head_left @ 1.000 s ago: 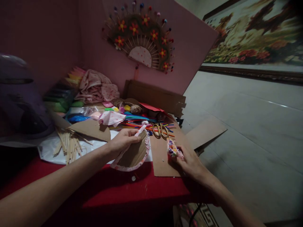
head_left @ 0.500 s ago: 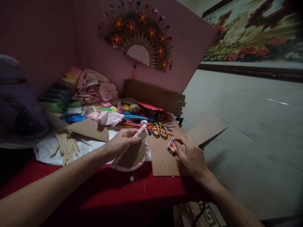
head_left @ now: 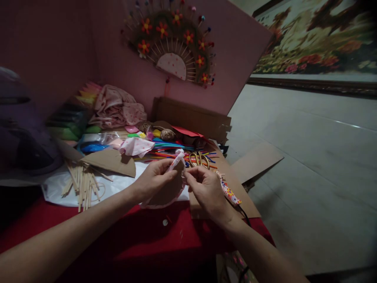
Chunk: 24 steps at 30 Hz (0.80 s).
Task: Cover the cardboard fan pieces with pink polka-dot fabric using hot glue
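A half-round cardboard piece [head_left: 166, 192] with a pink-white fabric edging is held up over the front of the table. My left hand [head_left: 156, 177] is closed on its upper left edge, thumb on the bare cardboard face. At the right edge, my right hand [head_left: 206, 192] pinches the fabric rim between thumb and fingers; the fingertips partly hide that spot. Just right of this hand, a flower-patterned glue gun [head_left: 229, 192] with a black cord lies on a flat cardboard sheet [head_left: 250, 208]. Gold-handled scissors [head_left: 199, 160] lie just behind my right hand.
Wooden sticks [head_left: 84, 184] and another cardboard half-round [head_left: 110, 162] lie at left on white plastic. Coloured pipe cleaners [head_left: 173, 146], a twine ball [head_left: 167, 135] and pink fabric [head_left: 118, 108] fill the back. A decorated fan [head_left: 172, 47] hangs on the pink board behind.
My right hand has let go of the glue gun, which now lies on the cardboard sheet, and moved left to pinch the fabric rim. My left hand keeps its hold.
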Motion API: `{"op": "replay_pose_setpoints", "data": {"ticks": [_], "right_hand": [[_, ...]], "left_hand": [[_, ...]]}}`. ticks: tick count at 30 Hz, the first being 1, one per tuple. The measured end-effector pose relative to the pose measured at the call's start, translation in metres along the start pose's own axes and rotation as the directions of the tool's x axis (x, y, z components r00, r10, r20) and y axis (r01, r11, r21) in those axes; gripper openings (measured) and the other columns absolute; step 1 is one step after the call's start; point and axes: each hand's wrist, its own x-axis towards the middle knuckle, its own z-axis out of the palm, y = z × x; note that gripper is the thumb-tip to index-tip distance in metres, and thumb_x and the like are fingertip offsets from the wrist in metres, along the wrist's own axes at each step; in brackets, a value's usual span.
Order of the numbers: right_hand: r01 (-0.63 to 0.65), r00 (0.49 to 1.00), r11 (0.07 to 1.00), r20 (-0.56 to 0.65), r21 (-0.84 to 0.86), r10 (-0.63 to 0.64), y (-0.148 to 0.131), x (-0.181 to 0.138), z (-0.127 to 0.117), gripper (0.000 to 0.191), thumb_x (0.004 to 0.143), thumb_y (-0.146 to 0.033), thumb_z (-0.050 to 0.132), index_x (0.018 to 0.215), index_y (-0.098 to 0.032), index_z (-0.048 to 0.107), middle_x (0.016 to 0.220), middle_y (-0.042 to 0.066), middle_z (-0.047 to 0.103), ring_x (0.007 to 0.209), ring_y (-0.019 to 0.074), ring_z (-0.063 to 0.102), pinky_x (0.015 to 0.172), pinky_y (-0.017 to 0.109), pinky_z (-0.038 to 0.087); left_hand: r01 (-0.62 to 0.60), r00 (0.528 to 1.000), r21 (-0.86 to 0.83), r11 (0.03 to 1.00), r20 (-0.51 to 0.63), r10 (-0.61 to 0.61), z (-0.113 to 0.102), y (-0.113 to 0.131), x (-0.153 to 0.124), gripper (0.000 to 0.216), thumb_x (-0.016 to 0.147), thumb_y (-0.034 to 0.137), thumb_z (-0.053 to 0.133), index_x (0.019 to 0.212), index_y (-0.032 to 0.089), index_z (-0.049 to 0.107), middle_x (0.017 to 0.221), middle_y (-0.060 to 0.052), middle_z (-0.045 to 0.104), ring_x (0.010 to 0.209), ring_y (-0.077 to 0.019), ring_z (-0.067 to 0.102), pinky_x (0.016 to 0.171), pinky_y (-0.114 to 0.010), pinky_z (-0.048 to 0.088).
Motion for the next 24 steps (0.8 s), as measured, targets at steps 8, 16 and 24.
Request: {"op": "replay_pose_setpoints", "data": {"ticks": [8, 16, 24], "right_hand": [[-0.056, 0.998, 0.997, 0.021, 0.045, 0.055, -0.002, 0.002, 0.006, 0.018, 0.082, -0.025, 0.052, 0.074, -0.014, 0.065, 0.062, 0.003, 0.065, 0.049, 0.0133, 0.060, 0.048, 0.023, 0.045], [-0.013, 0.997, 0.998, -0.077, -0.054, 0.009, 0.002, 0.008, 0.012, 0.011, 0.074, -0.022, 0.055, 0.065, -0.017, 0.059, 0.059, 0.002, 0.062, 0.051, 0.0134, 0.057, 0.048, 0.023, 0.043], [0.003, 1.000, 0.993, -0.014, 0.119, -0.001, 0.011, 0.006, 0.010, 0.011, 0.076, -0.025, 0.052, 0.067, -0.019, 0.053, 0.056, -0.002, 0.056, 0.046, 0.0101, 0.049, 0.045, 0.022, 0.040]], "left_hand": [[-0.209, 0.969, 0.395, 0.895, -0.041, 0.244, 0.009, -0.005, -0.006, 0.021, 0.088, 0.031, 0.048, 0.092, 0.014, 0.058, 0.069, 0.001, 0.054, 0.059, -0.0092, 0.045, 0.055, -0.020, 0.037], [-0.253, 0.951, 0.495, 0.832, -0.029, 0.306, 0.010, -0.002, -0.007, 0.022, 0.088, 0.029, 0.048, 0.099, 0.014, 0.059, 0.067, 0.002, 0.052, 0.056, -0.0080, 0.040, 0.053, -0.020, 0.034], [-0.103, 0.991, 0.168, 0.980, -0.064, 0.115, 0.010, 0.007, -0.005, 0.020, 0.083, 0.031, 0.054, 0.087, 0.013, 0.062, 0.076, -0.001, 0.061, 0.073, -0.0140, 0.054, 0.066, -0.024, 0.043]]}}
